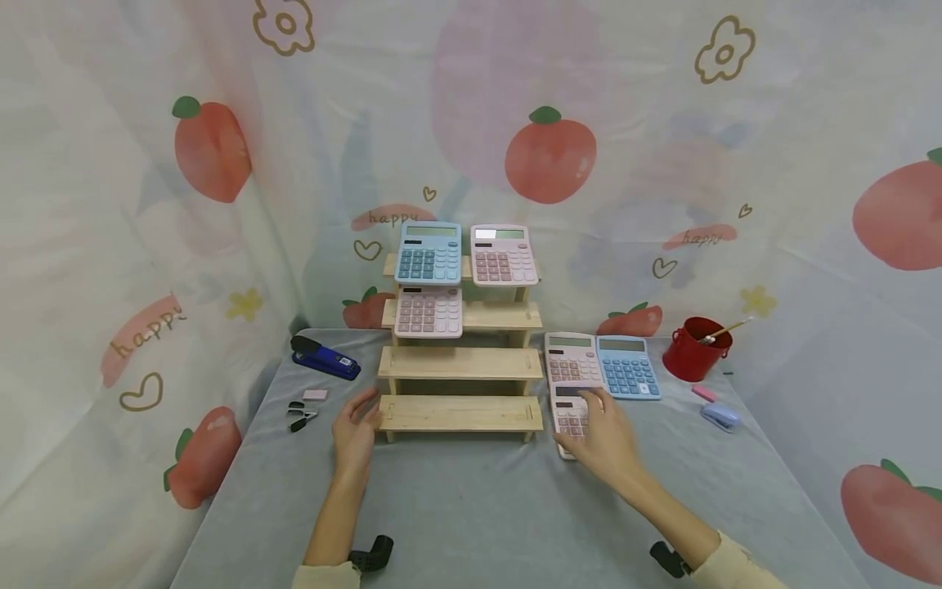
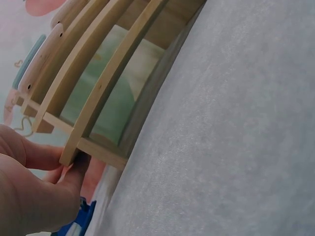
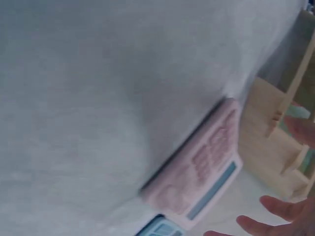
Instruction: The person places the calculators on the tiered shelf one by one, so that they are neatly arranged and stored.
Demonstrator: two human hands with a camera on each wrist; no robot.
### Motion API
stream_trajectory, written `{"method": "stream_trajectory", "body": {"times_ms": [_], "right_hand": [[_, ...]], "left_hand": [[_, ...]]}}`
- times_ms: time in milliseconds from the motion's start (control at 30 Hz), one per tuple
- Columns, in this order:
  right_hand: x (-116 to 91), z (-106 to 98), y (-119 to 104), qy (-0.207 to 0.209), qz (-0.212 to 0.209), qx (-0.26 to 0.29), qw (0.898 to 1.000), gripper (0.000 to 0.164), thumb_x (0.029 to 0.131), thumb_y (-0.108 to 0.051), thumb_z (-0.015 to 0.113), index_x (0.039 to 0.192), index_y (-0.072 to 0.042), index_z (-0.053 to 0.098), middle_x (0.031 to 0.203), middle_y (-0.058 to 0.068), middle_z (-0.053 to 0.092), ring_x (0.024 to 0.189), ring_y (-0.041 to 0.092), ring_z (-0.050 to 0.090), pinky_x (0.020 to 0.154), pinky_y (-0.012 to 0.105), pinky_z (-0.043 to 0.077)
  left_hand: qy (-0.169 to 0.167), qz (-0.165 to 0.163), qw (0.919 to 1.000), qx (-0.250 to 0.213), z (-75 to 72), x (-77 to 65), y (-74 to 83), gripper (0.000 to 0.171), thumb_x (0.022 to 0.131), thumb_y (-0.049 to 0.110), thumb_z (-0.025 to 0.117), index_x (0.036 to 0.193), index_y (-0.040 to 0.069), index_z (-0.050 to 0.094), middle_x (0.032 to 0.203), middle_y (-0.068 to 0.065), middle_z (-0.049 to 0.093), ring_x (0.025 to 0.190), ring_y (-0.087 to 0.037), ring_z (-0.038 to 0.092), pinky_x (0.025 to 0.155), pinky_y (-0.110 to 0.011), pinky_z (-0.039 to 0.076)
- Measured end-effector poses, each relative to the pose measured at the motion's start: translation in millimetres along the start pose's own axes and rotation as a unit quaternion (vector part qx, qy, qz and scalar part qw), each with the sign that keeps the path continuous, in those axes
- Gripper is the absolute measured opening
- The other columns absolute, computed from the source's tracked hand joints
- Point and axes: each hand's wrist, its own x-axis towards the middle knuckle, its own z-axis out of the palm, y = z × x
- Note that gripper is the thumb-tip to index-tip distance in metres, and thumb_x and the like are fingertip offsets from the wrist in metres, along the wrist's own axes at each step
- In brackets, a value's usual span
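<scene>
A stepped wooden display stand point(image 1: 459, 413) stands at the middle of the table. My left hand point(image 1: 355, 438) pinches the left end of its lowest board; in the left wrist view, the fingers point(image 2: 42, 156) and thumb lie on either side of that end. On the right of the stand, my right hand point(image 1: 605, 438) is over the front pink calculator point(image 1: 570, 419), partly covering it. Its fingers point(image 3: 278, 207) are spread in the right wrist view. Behind lie another pink calculator point(image 1: 572, 360) and a blue calculator point(image 1: 629, 368).
On the stand's upper steps lean a blue calculator point(image 1: 429, 254) and two pink ones, one of them a step lower point(image 1: 429, 312). A red bucket point(image 1: 692, 352) with a pencil and a light-blue stapler point(image 1: 721, 415) are at right. A dark-blue stapler point(image 1: 327, 360) lies at left with small clips.
</scene>
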Motion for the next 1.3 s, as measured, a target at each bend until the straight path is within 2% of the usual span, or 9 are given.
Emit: {"method": "stream_trajectory", "body": {"times_ms": [133, 200, 367, 600, 767, 967, 1167, 1300], "right_hand": [[-11.2, 6.9, 18.3, -0.044, 0.033, 0.001, 0.998, 0.101, 0.075, -0.038, 0.093, 0.149, 0.006, 0.04, 0.153, 0.036, 0.033, 0.136, 0.056, 0.039, 0.111, 0.071, 0.036], [-15.7, 11.2, 24.2, -0.053, 0.041, -0.002, 0.998, 0.106, 0.073, -0.04, 0.094, 0.15, 0.006, 0.037, 0.153, 0.038, 0.031, 0.136, 0.057, 0.038, 0.109, 0.071, 0.037], [-20.1, 20.5, 30.5, -0.044, 0.04, 0.001, 0.998, 0.113, 0.069, -0.043, 0.097, 0.152, 0.006, 0.036, 0.153, 0.036, 0.031, 0.13, 0.058, 0.047, 0.101, 0.071, 0.044], [-15.0, 29.0, 32.6, -0.055, 0.051, 0.003, 0.997, 0.111, 0.074, -0.041, 0.094, 0.155, 0.001, 0.032, 0.158, 0.033, 0.025, 0.128, 0.057, 0.048, 0.099, 0.071, 0.046], [-11.8, 32.0, 31.6, -0.05, 0.055, 0.013, 0.997, 0.11, 0.074, -0.038, 0.095, 0.155, -0.001, 0.031, 0.16, 0.031, 0.024, 0.131, 0.057, 0.045, 0.102, 0.072, 0.044], [-9.7, 35.7, 31.7, -0.042, 0.056, 0.019, 0.997, 0.114, 0.074, -0.042, 0.094, 0.157, 0.001, 0.028, 0.161, 0.033, 0.022, 0.135, 0.059, 0.04, 0.103, 0.075, 0.041], [-7.1, 37.2, 34.0, -0.026, 0.063, 0.04, 0.997, 0.12, 0.072, -0.037, 0.094, 0.16, -0.001, 0.021, 0.161, 0.035, 0.017, 0.13, 0.059, 0.044, 0.101, 0.074, 0.044], [-7.3, 32.9, 33.1, 0.0, 0.063, 0.062, 0.996, 0.12, 0.07, -0.032, 0.093, 0.161, -0.001, 0.02, 0.159, 0.035, 0.019, 0.127, 0.057, 0.046, 0.101, 0.071, 0.045]], "left_hand": [[0.001, 0.002, 1.0, 0.003, 0.5, -1.3, -0.7, 0.05, 0.094, -0.014, 0.055, 0.143, -0.005, 0.054, 0.15, -0.024, 0.052, 0.138, -0.04, 0.052, 0.086, -0.012, 0.051], [0.0, 0.002, 1.0, 0.005, 0.7, -1.9, -0.9, 0.05, 0.094, -0.014, 0.055, 0.143, -0.005, 0.054, 0.15, -0.023, 0.052, 0.138, -0.04, 0.052, 0.086, -0.011, 0.051], [-0.001, 0.001, 1.0, 0.009, 1.1, -2.7, -0.1, 0.05, 0.094, -0.014, 0.055, 0.143, -0.004, 0.054, 0.15, -0.021, 0.052, 0.139, -0.038, 0.052, 0.087, -0.011, 0.05], [-0.004, -0.005, 1.0, 0.006, 1.2, -2.4, 2.2, 0.05, 0.095, -0.014, 0.055, 0.144, -0.003, 0.054, 0.151, -0.02, 0.052, 0.139, -0.036, 0.052, 0.088, -0.012, 0.051], [-0.001, -0.014, 0.9998, 0.015, 0.7, -2.6, 3.1, 0.05, 0.095, -0.013, 0.055, 0.144, -0.002, 0.054, 0.152, -0.02, 0.052, 0.14, -0.036, 0.052, 0.091, -0.015, 0.051], [0.0, -0.007, 0.9999, 0.01, 1.2, -1.9, 4.1, 0.05, 0.095, -0.014, 0.055, 0.143, -0.003, 0.054, 0.151, -0.021, 0.052, 0.138, -0.036, 0.053, 0.087, -0.011, 0.051], [-0.001, -0.01, 0.9999, 0.011, 0.9, -2.4, 4.1, 0.05, 0.095, -0.014, 0.055, 0.144, -0.003, 0.054, 0.151, -0.021, 0.052, 0.138, -0.035, 0.053, 0.087, -0.011, 0.051], [-0.004, -0.011, 0.9998, 0.017, -0.8, -3.0, 4.0, 0.05, 0.096, -0.013, 0.055, 0.145, -0.003, 0.053, 0.152, -0.021, 0.051, 0.14, -0.036, 0.051, 0.09, -0.013, 0.051]]}}
